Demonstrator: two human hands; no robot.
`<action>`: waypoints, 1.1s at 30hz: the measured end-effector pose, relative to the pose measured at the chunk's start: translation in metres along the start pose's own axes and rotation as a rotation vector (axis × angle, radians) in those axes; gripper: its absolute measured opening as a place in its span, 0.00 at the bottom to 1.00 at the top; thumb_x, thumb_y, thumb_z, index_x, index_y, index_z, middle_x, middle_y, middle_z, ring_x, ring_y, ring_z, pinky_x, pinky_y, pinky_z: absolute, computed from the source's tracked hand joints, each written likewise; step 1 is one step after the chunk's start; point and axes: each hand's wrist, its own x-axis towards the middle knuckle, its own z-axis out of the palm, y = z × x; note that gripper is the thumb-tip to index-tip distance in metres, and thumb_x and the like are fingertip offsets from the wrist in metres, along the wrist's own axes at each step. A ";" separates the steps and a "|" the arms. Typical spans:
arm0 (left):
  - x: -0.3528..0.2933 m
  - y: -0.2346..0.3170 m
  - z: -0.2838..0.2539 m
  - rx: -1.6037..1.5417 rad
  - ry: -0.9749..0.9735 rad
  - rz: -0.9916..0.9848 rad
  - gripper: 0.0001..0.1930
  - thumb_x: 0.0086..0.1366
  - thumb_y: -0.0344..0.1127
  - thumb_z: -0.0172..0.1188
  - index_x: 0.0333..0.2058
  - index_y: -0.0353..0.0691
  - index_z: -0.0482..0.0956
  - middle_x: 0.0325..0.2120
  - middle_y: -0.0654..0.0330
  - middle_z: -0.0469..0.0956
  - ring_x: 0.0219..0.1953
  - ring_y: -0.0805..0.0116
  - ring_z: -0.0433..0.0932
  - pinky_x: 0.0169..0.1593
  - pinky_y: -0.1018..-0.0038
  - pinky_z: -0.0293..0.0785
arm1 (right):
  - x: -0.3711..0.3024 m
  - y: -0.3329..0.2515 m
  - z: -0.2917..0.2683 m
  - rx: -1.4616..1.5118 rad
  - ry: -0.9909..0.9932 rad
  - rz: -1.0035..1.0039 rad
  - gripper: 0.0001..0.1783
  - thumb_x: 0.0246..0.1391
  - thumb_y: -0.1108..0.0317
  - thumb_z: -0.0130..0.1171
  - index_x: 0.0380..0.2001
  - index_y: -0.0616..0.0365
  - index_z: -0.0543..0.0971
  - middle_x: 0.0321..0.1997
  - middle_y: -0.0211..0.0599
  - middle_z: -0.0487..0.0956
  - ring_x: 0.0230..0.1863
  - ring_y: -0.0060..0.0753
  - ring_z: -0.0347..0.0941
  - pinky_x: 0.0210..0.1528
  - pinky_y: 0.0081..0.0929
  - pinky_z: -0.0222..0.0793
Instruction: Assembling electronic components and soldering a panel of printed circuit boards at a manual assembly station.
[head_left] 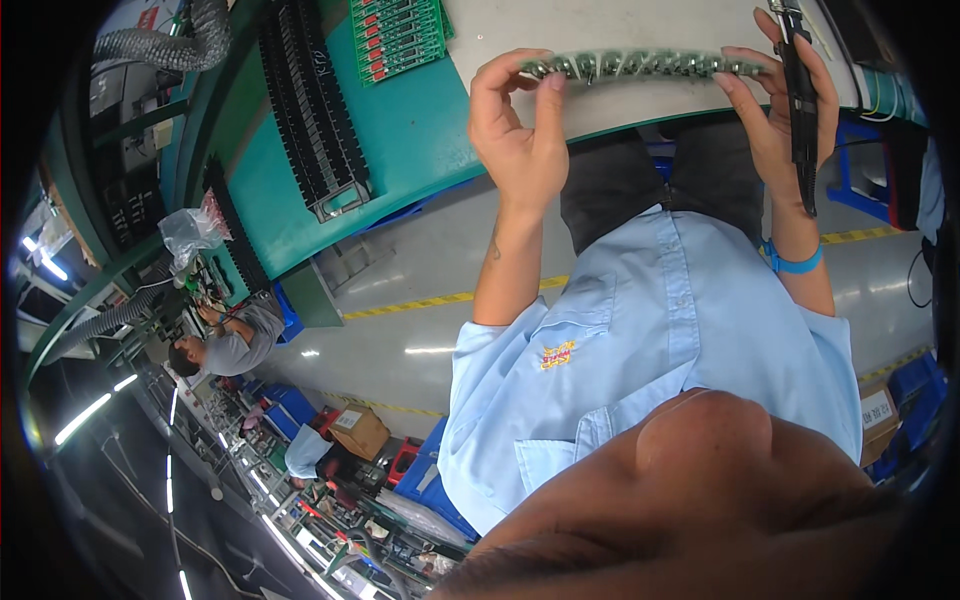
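Plainly, the green circuit board point(645, 66) sits at one o'clock, seen nearly edge-on over the desk point(430, 150). The left hand point(525, 150) pinches its left end between thumb and fingers; the right hand point(772, 150) pinches the other, a black tool point(802, 110) lying across it, though blur hides quite how that is gripped. Best keep pressure light, on bare edges, and the tool clear of components. Toward eleven o'clock lie green-and-red boards point(400, 40) and a black rack point(315, 110).
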 end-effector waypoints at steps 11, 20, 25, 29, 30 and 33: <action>-0.058 0.014 0.008 -0.164 0.165 -0.215 0.19 0.66 0.23 0.63 0.53 0.35 0.69 0.45 0.55 0.75 0.44 0.67 0.76 0.47 0.74 0.75 | 0.005 0.026 -0.010 0.024 -0.043 -0.098 0.44 0.45 0.87 0.68 0.66 0.63 0.63 0.64 0.55 0.73 0.46 0.37 0.80 0.48 0.26 0.78; -0.051 0.030 0.023 -0.976 0.042 -0.865 0.13 0.76 0.32 0.51 0.55 0.33 0.72 0.43 0.54 0.80 0.39 0.65 0.79 0.44 0.72 0.76 | -0.001 0.016 -0.030 0.082 -0.317 -0.228 0.40 0.50 0.83 0.67 0.66 0.55 0.64 0.54 0.59 0.80 0.61 0.53 0.76 0.59 0.44 0.77; -0.063 0.030 0.030 -1.123 0.187 -0.926 0.13 0.75 0.32 0.52 0.54 0.36 0.74 0.45 0.56 0.81 0.41 0.66 0.80 0.43 0.71 0.76 | -0.018 0.015 -0.033 0.193 -0.341 -0.231 0.28 0.54 0.84 0.62 0.59 0.61 0.72 0.51 0.53 0.83 0.53 0.42 0.79 0.58 0.33 0.77; -0.089 0.014 0.026 -1.225 0.141 -0.890 0.13 0.74 0.32 0.52 0.53 0.40 0.76 0.47 0.57 0.82 0.42 0.66 0.81 0.44 0.69 0.76 | -0.021 0.014 -0.037 0.202 -0.385 -0.223 0.26 0.52 0.86 0.61 0.56 0.63 0.74 0.51 0.53 0.83 0.52 0.41 0.80 0.58 0.31 0.76; -0.097 0.009 0.024 -1.266 0.098 -0.866 0.12 0.74 0.33 0.52 0.53 0.41 0.77 0.48 0.58 0.82 0.43 0.66 0.81 0.45 0.69 0.76 | -0.021 0.013 -0.040 0.192 -0.407 -0.220 0.27 0.51 0.87 0.60 0.56 0.63 0.74 0.51 0.54 0.83 0.53 0.43 0.80 0.58 0.32 0.75; -0.105 0.007 0.024 -1.333 0.084 -0.890 0.11 0.73 0.31 0.53 0.51 0.43 0.78 0.47 0.59 0.82 0.43 0.67 0.81 0.46 0.69 0.76 | -0.019 0.009 -0.053 0.074 -0.499 -0.194 0.28 0.50 0.88 0.61 0.56 0.63 0.74 0.52 0.56 0.83 0.54 0.45 0.80 0.58 0.33 0.75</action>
